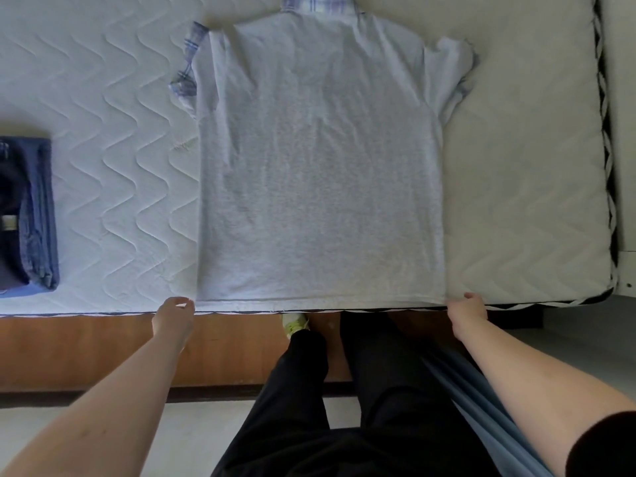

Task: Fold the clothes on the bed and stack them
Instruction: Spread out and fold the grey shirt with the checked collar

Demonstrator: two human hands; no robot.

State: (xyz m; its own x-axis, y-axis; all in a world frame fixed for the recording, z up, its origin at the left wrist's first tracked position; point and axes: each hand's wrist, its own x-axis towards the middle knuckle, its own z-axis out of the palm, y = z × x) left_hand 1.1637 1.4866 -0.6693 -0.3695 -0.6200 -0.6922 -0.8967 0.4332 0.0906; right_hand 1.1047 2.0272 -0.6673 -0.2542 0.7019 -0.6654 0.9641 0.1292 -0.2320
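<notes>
Grey T-shirt (pixel 320 166) lies flat, spread out on the bed (pixel 120 98), hem at the near edge. My left hand (pixel 173 318) pinches the left hem corner; my right hand (pixel 468 313) sits at the right corner, though I can't tell if it grips. It looks soft, light and limp, so it'll likely sag. Better to hold corners and shoulders. Folded stack (pixel 27 215) waits far left.

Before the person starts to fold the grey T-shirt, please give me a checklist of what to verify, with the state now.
1. Grey T-shirt lies flat: ok.
2. Left hand at hem corner: ok; grip cannot tell.
3. Right hand at other hem corner: ok.
4. Nothing under it: not ok, plaid shirt lies beneath.
5. Folded stack at the left is clear of it: ok.
6. Sleeves spread out: ok.
</notes>
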